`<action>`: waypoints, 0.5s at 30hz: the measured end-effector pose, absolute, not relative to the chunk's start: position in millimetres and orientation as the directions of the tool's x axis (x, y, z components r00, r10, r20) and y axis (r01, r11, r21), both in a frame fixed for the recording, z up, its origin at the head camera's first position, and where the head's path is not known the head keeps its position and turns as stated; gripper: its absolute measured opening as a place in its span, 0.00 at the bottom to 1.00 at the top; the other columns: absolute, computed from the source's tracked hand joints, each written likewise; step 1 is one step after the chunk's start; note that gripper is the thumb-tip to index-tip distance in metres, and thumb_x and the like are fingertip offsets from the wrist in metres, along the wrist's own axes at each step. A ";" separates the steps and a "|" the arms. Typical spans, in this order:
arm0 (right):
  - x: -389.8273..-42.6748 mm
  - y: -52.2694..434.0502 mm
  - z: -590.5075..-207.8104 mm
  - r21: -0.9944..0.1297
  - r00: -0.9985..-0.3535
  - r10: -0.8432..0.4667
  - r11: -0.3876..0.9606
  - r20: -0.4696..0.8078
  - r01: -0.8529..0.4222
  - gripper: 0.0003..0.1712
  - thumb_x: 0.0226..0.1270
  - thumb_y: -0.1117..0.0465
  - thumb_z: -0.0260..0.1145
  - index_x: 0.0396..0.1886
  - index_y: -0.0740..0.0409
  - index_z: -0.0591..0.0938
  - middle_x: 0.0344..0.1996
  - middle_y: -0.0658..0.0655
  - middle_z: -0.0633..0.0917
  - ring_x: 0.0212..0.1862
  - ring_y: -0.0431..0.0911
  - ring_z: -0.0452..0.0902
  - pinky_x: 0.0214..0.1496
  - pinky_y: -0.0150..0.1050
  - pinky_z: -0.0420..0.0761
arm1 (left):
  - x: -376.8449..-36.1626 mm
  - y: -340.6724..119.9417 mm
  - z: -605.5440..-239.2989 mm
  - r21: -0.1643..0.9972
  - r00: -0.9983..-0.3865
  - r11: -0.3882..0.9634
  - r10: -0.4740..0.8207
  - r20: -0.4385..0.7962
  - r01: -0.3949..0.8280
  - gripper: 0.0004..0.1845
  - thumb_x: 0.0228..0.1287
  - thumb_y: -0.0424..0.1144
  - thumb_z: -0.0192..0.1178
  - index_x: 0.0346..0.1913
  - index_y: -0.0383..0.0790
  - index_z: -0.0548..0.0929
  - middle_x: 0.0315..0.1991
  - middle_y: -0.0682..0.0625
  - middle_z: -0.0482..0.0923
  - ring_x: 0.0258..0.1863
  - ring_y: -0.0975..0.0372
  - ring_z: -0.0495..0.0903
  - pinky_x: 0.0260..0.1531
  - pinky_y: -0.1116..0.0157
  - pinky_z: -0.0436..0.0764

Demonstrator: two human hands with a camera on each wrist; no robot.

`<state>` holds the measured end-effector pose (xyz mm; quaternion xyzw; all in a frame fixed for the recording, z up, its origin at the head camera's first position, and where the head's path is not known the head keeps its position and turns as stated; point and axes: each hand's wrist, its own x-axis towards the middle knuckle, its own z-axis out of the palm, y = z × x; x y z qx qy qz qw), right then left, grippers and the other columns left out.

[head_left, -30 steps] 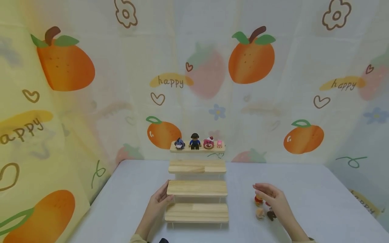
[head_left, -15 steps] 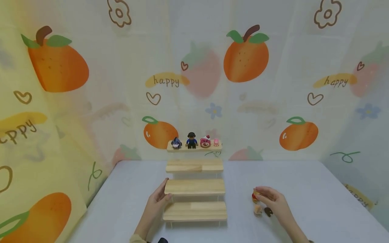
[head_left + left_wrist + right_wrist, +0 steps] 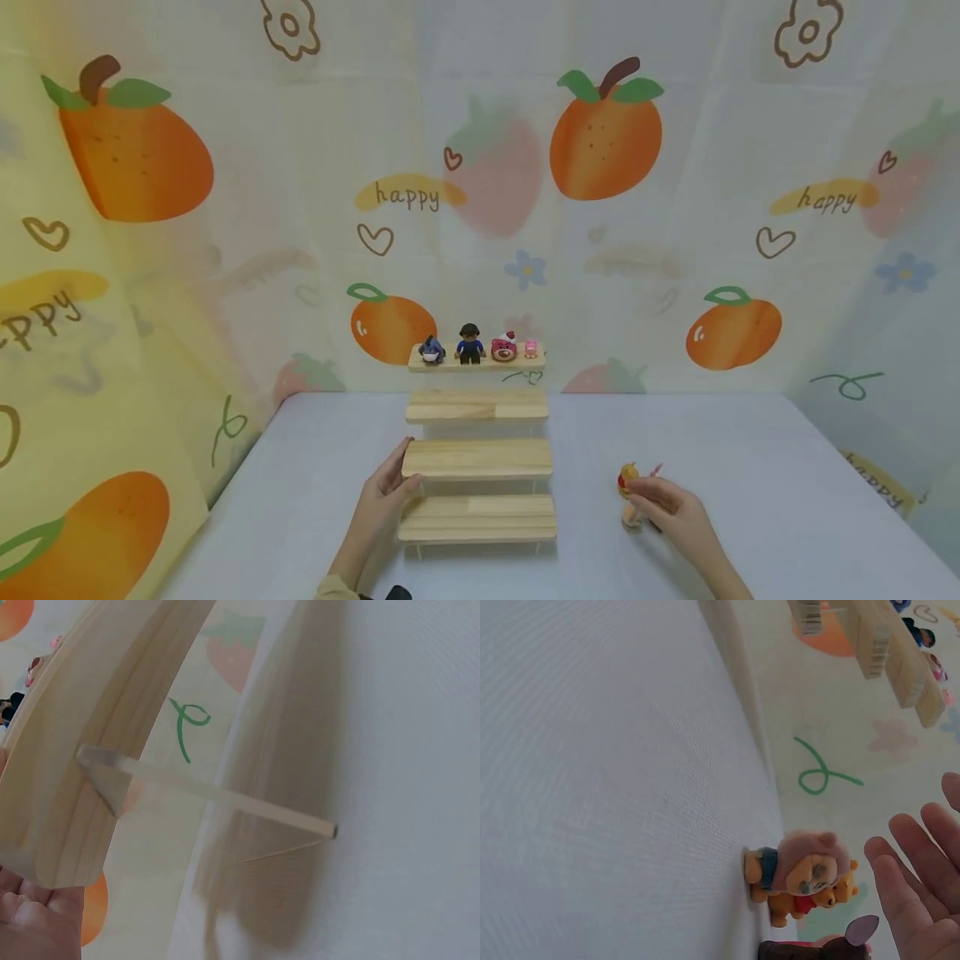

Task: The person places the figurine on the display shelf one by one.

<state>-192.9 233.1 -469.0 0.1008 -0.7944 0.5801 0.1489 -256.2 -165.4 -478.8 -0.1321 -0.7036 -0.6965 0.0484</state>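
Pale fabric printed with oranges, strawberries, hearts and flowers hangs behind and beside a white table (image 3: pixel 750 467), and the word "happy" (image 3: pixel 407 197) is readable on it in several places. On the table stands a stepped wooden display stand (image 3: pixel 477 458) with four plank tiers, their long axes running left to right; the top tier carries four small figurines (image 3: pixel 480 347) in a row, facing the person. The left hand (image 3: pixel 382 500) rests against the left end of the second tier from the front, fingers fairly straight along its edge. The right hand (image 3: pixel 667 508) lies on the table well right of the stand, fingers relaxed and spread, touching a cluster of small toys: a yellow bear figure (image 3: pixel 627 481) in a red top, standing upright, a pinkish-hooded figure (image 3: pixel 799 868) and a dark brown piece (image 3: pixel 810 949).
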 end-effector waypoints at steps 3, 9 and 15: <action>-194.4 232.2 -471.4 -0.887 -0.926 -0.002 0.287 0.376 -0.361 0.12 0.56 0.74 0.62 0.40 0.75 0.77 0.38 0.66 0.81 0.40 0.37 0.77 0.39 0.26 0.78 | -256.6 -165.0 -476.5 0.967 -0.961 0.004 0.109 0.254 0.256 0.35 0.58 0.33 0.60 0.65 0.30 0.56 0.65 0.40 0.54 0.62 0.54 0.56 0.55 0.75 0.61; -196.9 236.7 -477.4 -0.862 -0.920 -0.109 0.325 0.376 -0.390 0.19 0.54 0.72 0.64 0.46 0.78 0.74 0.44 0.68 0.78 0.47 0.36 0.74 0.45 0.29 0.77 | -256.5 -166.1 -475.3 0.966 -0.960 0.011 0.119 0.255 0.258 0.34 0.58 0.32 0.60 0.65 0.29 0.56 0.64 0.39 0.54 0.62 0.52 0.55 0.54 0.74 0.61; -197.4 241.4 -483.5 -0.706 -0.842 -0.246 0.461 0.480 -0.537 0.21 0.53 0.72 0.66 0.48 0.73 0.75 0.43 0.68 0.78 0.49 0.37 0.72 0.41 0.44 0.79 | -254.8 -166.8 -477.0 0.968 -0.958 -0.002 0.142 0.250 0.252 0.33 0.59 0.31 0.58 0.65 0.30 0.56 0.65 0.39 0.53 0.63 0.53 0.54 0.54 0.74 0.61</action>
